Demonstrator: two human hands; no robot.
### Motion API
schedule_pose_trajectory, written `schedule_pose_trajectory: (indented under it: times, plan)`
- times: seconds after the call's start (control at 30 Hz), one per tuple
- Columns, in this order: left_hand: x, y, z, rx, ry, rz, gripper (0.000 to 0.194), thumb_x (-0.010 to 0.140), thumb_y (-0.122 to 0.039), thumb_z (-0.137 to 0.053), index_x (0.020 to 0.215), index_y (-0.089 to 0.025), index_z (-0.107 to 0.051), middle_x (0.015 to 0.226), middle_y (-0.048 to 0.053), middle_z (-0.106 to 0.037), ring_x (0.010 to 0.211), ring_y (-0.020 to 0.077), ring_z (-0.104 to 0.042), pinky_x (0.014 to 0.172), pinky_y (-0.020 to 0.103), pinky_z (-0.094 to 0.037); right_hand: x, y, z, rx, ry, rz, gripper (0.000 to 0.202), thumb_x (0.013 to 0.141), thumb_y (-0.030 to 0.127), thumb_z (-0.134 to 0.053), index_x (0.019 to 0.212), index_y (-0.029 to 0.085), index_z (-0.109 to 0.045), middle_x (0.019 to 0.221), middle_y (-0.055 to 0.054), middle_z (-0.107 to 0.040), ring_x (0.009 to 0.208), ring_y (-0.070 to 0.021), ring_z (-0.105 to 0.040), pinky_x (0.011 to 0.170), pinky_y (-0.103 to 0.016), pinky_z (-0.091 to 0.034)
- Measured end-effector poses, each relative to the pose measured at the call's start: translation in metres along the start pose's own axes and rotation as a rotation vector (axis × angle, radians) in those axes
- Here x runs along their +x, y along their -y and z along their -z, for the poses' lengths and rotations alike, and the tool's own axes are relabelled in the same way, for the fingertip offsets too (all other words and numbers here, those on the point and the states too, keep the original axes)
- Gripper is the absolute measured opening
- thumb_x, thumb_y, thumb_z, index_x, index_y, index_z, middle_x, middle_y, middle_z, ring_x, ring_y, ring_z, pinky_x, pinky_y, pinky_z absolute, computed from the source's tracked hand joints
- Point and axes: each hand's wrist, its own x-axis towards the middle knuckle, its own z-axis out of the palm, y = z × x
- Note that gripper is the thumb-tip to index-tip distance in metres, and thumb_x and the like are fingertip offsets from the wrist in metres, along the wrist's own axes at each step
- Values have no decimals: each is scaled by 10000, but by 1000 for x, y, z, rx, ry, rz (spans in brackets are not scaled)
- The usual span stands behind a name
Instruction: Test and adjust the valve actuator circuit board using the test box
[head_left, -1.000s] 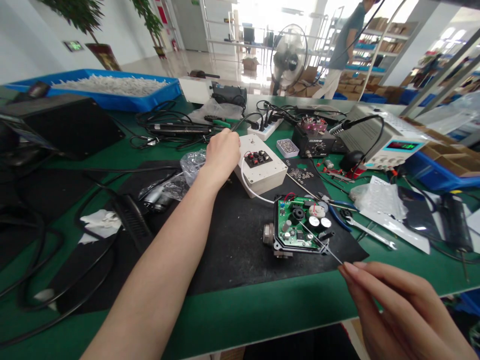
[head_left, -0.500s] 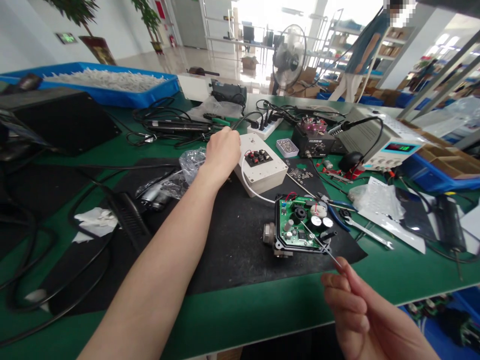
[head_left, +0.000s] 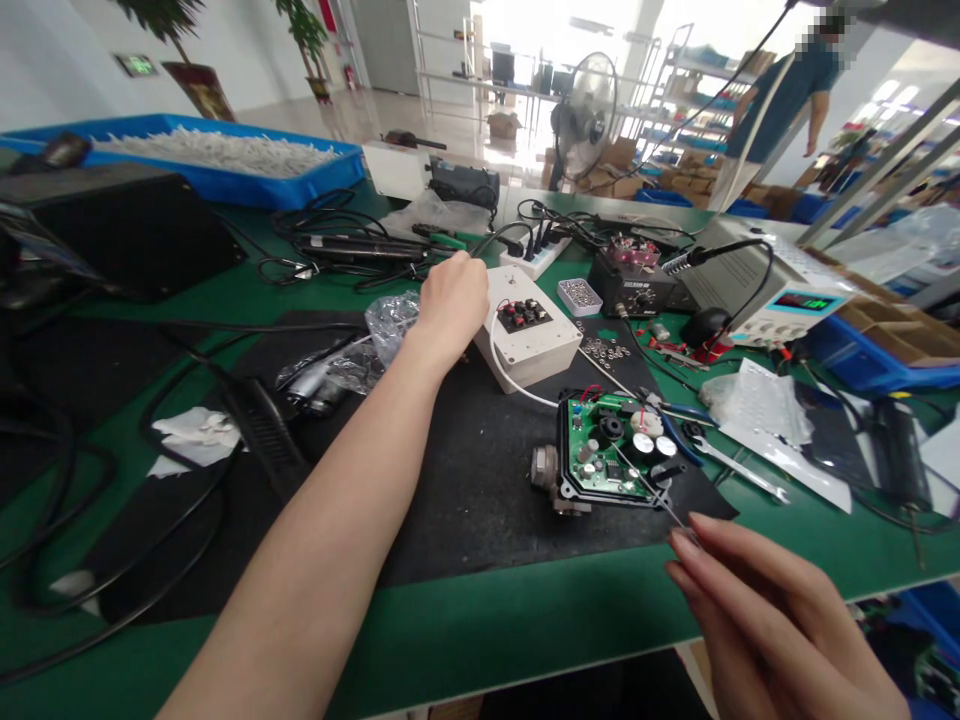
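Observation:
My left hand is closed at the left side of a white control box; its fingertips and anything in them are hidden. The box carries black and red terminals and a small toggle switch. A white cable runs from it to an opened metal housing with a green circuit board inside. My right hand pinches a thin metal rod between thumb and fingers at the bench's front edge. The rod slants up over the board towards a round black component.
Pliers and a wrench lie right of the housing. Behind are a dish of small parts, a soldering station and a power supply. Black cables cover the left side. A person stands beyond the bench.
My right hand has turned and its curled fingers have straightened, still pinching the rod. My left hand stays by the box. The view has shifted slightly, and the person behind appears further right.

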Motion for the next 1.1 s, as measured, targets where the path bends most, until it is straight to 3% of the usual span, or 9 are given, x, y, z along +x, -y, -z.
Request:
schedule_pose_trajectory:
  times: [0.23, 0.33, 0.4, 0.53, 0.63, 0.77, 0.83, 0.93, 1.1]
  plan:
    - [0, 0, 0, -18, 9, 8, 328, 1074, -192, -484, 1168, -114, -789, 1251, 220, -721, 1117, 353, -690, 979, 473, -532, 3, 11, 0, -71, -57, 72, 484, 984, 78, -771, 1439, 243, -784, 1138, -70, -806, 873, -196, -796, 774, -244, -672]
    - [0, 0, 1, -20, 22, 16, 341, 1075, -200, -477, 1196, -130, -788, 1269, 215, -720, 1121, 347, -677, 993, 475, -529, 8, 17, -7, 157, -196, -273, 273, 968, 130, -845, 1222, 232, -840, 963, -42, -822, 719, -165, -786, 596, -183, -635]
    - [0, -1, 1, -36, 25, 19, 344, 1078, -198, -477, 1207, -125, -787, 1278, 222, -714, 1123, 352, -677, 1003, 485, -525, 14, 17, -9, 540, -215, -618, 104, 988, 239, -860, 1088, 222, -835, 815, -33, -794, 640, -180, -781, 549, -199, -652]
    - [-1, -2, 3, -55, 25, 17, 344, 1096, -196, -471, 1207, -116, -787, 1274, 220, -709, 1132, 357, -676, 1022, 494, -521, 24, 15, -5, 1224, 1, -1144, 298, 891, 442, -972, 952, 187, -830, 777, -51, -768, 620, -175, -780, 629, -242, -707]
    - [-1, -2, 3, -46, 38, 22, 349, 1112, -205, -462, 1219, -118, -782, 1276, 210, -712, 1137, 345, -672, 1033, 484, -520, 24, 20, -9, 1279, -138, -1275, 385, 766, 411, -1069, 976, 217, -812, 783, -6, -749, 633, -140, -769, 629, -199, -681]
    - [-1, -2, 4, -17, 28, 13, 340, 1107, -208, -479, 1192, -99, -790, 1256, 213, -715, 1118, 346, -684, 1003, 472, -531, 13, 27, -21, 768, -390, -866, 276, 859, 307, -1001, 1021, 253, -783, 828, 5, -782, 719, -173, -805, 688, -217, -680]
    - [-2, -3, 5, -12, 26, 14, 336, 1106, -215, -488, 1194, -99, -791, 1259, 216, -716, 1126, 351, -684, 994, 467, -536, 6, 24, -22, 445, -292, -570, 157, 942, 198, -904, 1056, 249, -808, 974, -20, -822, 856, -169, -819, 791, -205, -662]
    - [-1, -3, 5, -17, 32, 24, 332, 1109, -233, -505, 1214, -103, -792, 1268, 220, -719, 1144, 353, -681, 1011, 472, -541, 0, 10, -10, 164, -78, -179, 328, 998, 84, -786, 1273, 262, -799, 1138, -12, -827, 994, -149, -795, 963, -200, -607]
    - [0, -3, 6, -13, 41, 25, 343, 1096, -231, -525, 1245, -97, -803, 1275, 227, -728, 1158, 347, -676, 1047, 491, -545, -6, -19, 23, -241, 90, 155, 578, 1025, 78, -724, 1566, 279, -692, 1397, -75, -748, 1086, -186, -777, 937, -215, -596]
